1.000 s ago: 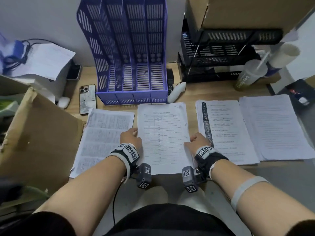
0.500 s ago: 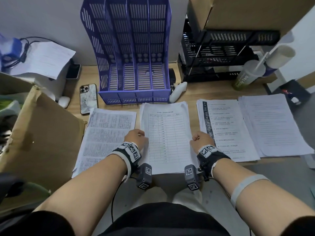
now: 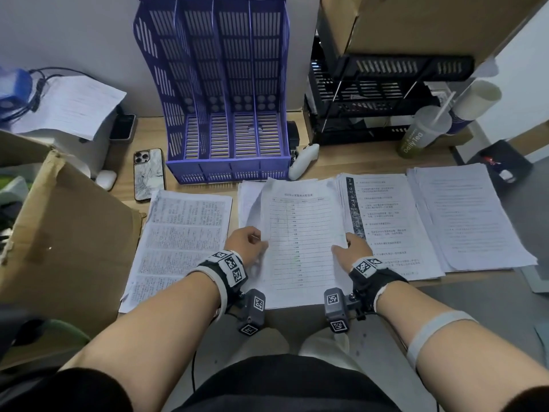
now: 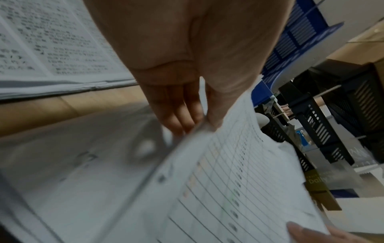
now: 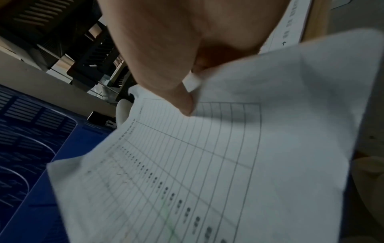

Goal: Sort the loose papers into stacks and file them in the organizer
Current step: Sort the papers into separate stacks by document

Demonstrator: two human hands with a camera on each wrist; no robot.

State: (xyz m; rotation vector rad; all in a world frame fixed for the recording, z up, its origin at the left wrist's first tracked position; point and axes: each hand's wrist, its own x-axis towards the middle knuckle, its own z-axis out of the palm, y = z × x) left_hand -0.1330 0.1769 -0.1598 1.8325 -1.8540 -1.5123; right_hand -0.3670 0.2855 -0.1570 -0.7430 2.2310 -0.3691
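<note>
A stack of table-printed sheets (image 3: pixel 300 233) lies in the middle of the desk, in front of the blue four-slot organizer (image 3: pixel 225 93). My left hand (image 3: pixel 248 242) pinches its left edge, thumb on top (image 4: pixel 209 105). My right hand (image 3: pixel 350 248) pinches its right edge, thumb on the paper (image 5: pixel 182 98). The held sheets (image 4: pixel 239 189) bow upward off a sheet left beneath (image 3: pixel 246 200). A dense-text stack (image 3: pixel 181 236) lies to the left. Two more stacks (image 3: pixel 392 224) (image 3: pixel 466 215) lie to the right.
A cardboard box (image 3: pixel 65 233) stands at the left edge, a phone (image 3: pixel 148 173) and white earbud case (image 3: pixel 105 178) beside the organizer. A black tray rack (image 3: pixel 380 93), a drink cup (image 3: pixel 421 132) and a white controller (image 3: pixel 304 160) sit at the back right.
Both hands have closed on the middle stack's side edges and raised it; the sheets now curl up, baring a sheet underneath on the left.
</note>
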